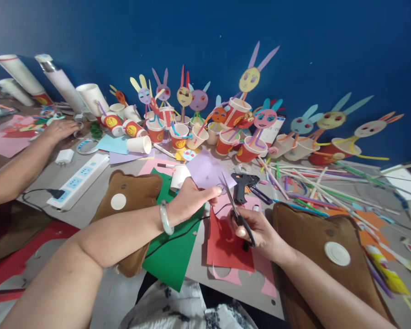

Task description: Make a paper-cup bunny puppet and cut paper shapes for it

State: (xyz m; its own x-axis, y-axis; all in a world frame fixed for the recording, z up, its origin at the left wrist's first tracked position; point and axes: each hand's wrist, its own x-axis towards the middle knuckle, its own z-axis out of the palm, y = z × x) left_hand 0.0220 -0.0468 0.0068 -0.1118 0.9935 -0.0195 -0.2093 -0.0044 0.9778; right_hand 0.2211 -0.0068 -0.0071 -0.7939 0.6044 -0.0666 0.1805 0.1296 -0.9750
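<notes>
Gripping purple paper (205, 167), left hand (192, 198) has thumb and fingers clamped on its near edge; paper sits just beyond that hand, small drawn circle near the thumb tip. Right hand (265, 233) clamped on black-handled scissors (239, 215), blades pointing away from the person, at the paper's right part. Red paper (224, 246) below and left of right hand, over pink paper (267, 276). Green paper (171, 256) nearer the person than left hand, 1 black cord (185, 234) across it. Bracelet (166, 218) on left wrist. Glue gun (240, 187) just beyond right hand. 2 brown pouches: 1 (133, 192) left of left hand, 1 (315, 256) right of right hand. Thin colored sticks (325, 185) piled beyond and right of right hand. Cups (250, 148) with paper rabbit figures (265, 119) on the surface (199, 256), past both hands. Power strip (78, 180) farther left of left hand; co-worker's hand (61, 130) beyond it.
</notes>
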